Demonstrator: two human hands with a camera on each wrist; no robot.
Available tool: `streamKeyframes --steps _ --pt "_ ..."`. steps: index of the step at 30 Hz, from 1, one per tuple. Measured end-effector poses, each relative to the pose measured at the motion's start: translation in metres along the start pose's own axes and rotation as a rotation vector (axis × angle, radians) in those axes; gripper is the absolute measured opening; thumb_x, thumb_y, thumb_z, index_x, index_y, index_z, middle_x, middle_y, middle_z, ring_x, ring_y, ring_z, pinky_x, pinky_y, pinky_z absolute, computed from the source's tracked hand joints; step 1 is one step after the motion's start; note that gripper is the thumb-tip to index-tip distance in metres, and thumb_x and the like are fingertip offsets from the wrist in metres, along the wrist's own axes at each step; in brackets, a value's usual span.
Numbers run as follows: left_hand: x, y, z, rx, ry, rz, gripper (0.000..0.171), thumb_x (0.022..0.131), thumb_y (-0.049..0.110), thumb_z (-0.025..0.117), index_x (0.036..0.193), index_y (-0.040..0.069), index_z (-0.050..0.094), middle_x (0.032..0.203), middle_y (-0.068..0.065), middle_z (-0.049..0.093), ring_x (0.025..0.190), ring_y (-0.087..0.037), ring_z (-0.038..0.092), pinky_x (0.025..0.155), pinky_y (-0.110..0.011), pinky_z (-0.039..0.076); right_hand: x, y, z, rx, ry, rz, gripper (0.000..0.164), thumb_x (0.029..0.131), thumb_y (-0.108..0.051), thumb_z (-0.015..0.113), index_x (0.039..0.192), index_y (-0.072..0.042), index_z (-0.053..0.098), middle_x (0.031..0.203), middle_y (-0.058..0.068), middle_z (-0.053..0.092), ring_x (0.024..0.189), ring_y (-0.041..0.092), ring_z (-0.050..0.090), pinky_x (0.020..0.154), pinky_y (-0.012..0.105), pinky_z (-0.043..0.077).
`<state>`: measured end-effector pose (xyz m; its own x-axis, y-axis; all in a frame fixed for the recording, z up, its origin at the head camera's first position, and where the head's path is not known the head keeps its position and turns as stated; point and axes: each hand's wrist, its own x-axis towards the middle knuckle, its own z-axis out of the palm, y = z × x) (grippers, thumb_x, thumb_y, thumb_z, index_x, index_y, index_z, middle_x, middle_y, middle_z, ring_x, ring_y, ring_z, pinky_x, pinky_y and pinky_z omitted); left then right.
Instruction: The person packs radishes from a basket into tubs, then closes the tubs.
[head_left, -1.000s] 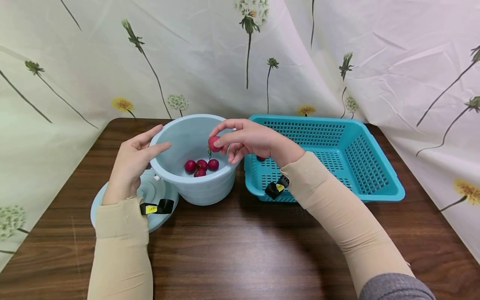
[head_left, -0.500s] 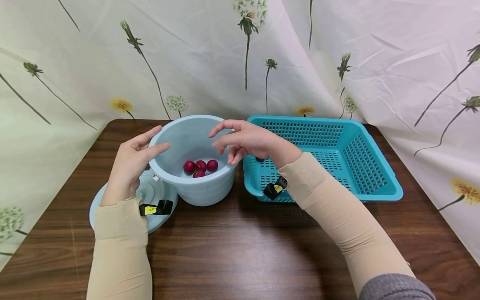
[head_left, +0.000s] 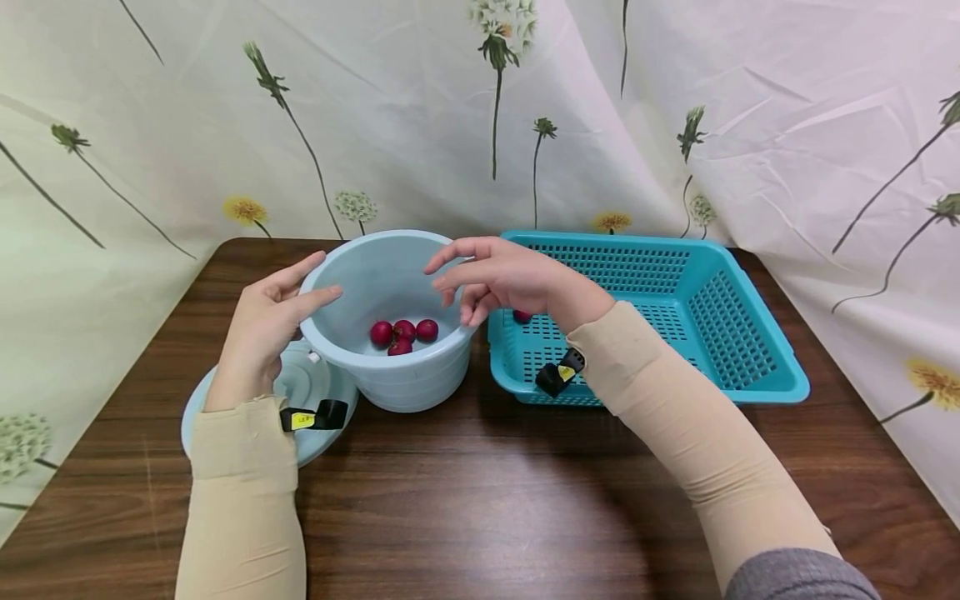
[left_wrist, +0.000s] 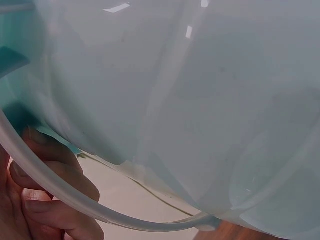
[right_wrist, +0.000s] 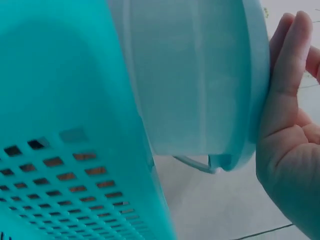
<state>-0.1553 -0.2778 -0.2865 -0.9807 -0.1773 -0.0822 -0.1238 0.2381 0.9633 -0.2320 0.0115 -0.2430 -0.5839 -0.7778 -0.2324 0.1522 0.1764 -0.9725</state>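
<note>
Several red radishes [head_left: 402, 332] lie together on the bottom of a pale blue bucket [head_left: 412, 385]. My left hand [head_left: 262, 329] holds the bucket's left rim, thumb over the edge. In the left wrist view its curled fingers [left_wrist: 65, 172] lie behind the bucket's white handle [left_wrist: 65, 192], against the outer wall. Over the right rim hovers my right hand [head_left: 510, 279], fingers loosely spread and holding nothing. The right wrist view shows that hand [right_wrist: 290, 135] close beside the rim. One more radish [head_left: 522, 317] lies in the turquoise basket [head_left: 780, 386], partly hidden by the right hand.
A round pale blue lid [head_left: 330, 387] lies on the dark wooden table [head_left: 480, 500], partly under my left wrist. The basket stands close to the bucket's right side. A white flowered cloth [head_left: 420, 108] hangs behind the table.
The radish that my right hand pinched over the bucket a second ago has been let go, and the fingers have parted. That hand has since shifted slightly right. The left hand stays put.
</note>
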Motion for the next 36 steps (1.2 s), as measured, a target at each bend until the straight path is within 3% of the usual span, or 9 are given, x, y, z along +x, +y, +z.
streamKeyframes --steps 7,13,19,30,36 --pt "0.0 0.0 0.0 -0.014 0.001 0.005 0.066 0.086 0.033 0.079 0.145 0.02 0.052 0.092 0.025 0.068 0.074 -0.001 0.069 0.059 -0.019 0.056 -0.006 -0.001 -0.017 -0.019 0.046 -0.026 0.029 0.099 -0.012 0.054 0.126 -0.001 0.056 0.087 0.009 0.062 0.062 0.018 0.065 0.063 0.029 0.059" --pt "0.0 0.001 0.0 -0.014 0.004 -0.002 0.066 0.086 0.033 0.078 0.145 0.021 0.052 0.095 0.024 0.068 0.074 -0.001 0.068 0.059 -0.019 0.055 -0.01 0.0 -0.036 0.001 0.127 0.016 0.033 0.099 -0.014 0.057 0.127 0.004 0.055 0.085 0.009 0.064 0.062 0.018 0.065 0.062 0.027 0.058" --pt "0.0 0.001 0.001 0.007 0.013 0.002 0.065 0.087 0.036 0.077 0.145 0.022 0.052 0.096 0.024 0.067 0.075 -0.001 0.068 0.06 -0.019 0.055 -0.011 0.007 -0.056 -0.008 0.216 0.071 0.024 0.1 -0.017 0.059 0.119 -0.002 0.062 0.085 0.008 0.065 0.062 0.018 0.064 0.063 0.027 0.057" --pt "-0.001 -0.001 0.001 -0.038 0.006 -0.005 0.067 0.085 0.034 0.079 0.145 0.021 0.053 0.096 0.022 0.069 0.075 -0.001 0.069 0.06 -0.02 0.056 -0.01 0.032 -0.086 -0.032 0.302 0.177 0.039 0.102 -0.021 0.057 0.132 0.003 0.054 0.091 0.008 0.063 0.068 0.018 0.064 0.072 0.028 0.059" --pt "-0.002 -0.001 0.002 0.008 0.02 -0.005 0.065 0.086 0.037 0.077 0.145 0.023 0.052 0.097 0.026 0.067 0.075 0.0 0.068 0.061 -0.02 0.056 -0.009 0.042 -0.093 -0.059 0.299 0.216 0.038 0.101 -0.022 0.058 0.132 0.001 0.055 0.099 0.012 0.063 0.07 0.017 0.064 0.08 0.033 0.059"
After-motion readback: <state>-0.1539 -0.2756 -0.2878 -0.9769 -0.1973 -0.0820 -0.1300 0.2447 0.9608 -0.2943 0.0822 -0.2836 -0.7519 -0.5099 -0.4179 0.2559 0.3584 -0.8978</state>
